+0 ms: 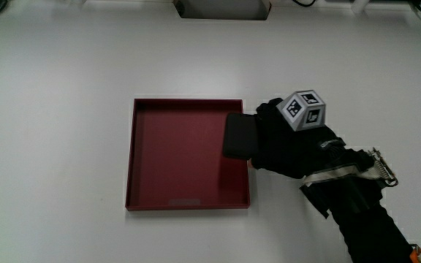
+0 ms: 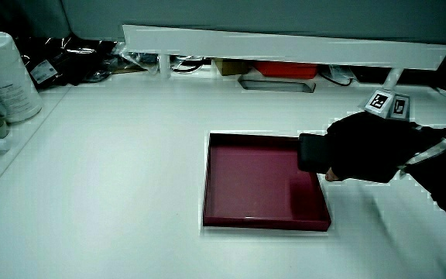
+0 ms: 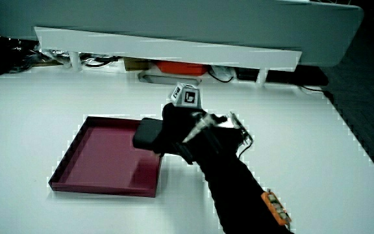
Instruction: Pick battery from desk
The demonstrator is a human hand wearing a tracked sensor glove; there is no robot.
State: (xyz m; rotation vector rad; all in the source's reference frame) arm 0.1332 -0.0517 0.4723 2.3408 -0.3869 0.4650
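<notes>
One dark block, the battery (image 1: 238, 137) as best you can judge, sits in your gloved hand (image 1: 287, 142), with the fingers curled round the end of it nearest your forearm. Its free end pokes out over the rim of the shallow red tray (image 1: 139, 157), which shows in both side views as well (image 2: 215, 182) (image 3: 76, 153). In a side view the battery (image 3: 147, 135) appears lifted clear of the tray floor, though you cannot tell from any view how much of it the fingers actually cover.

Your main risk is the grip itself. You seem to hold the battery by one end only, so its weight hangs out past your fingers; if it tips or twists, it may slip and drop into the tray or strike the tray wall just beneath it. Carried low across that rim, it could catch the edge and drag the tray over the white desk (image 1: 64, 88).

Watch the forearm (image 1: 364, 212) too, since it runs close above the desk near the tray corner, and the patterned cube (image 1: 304, 109) on the glove gives you no view of the fingertips.
</notes>
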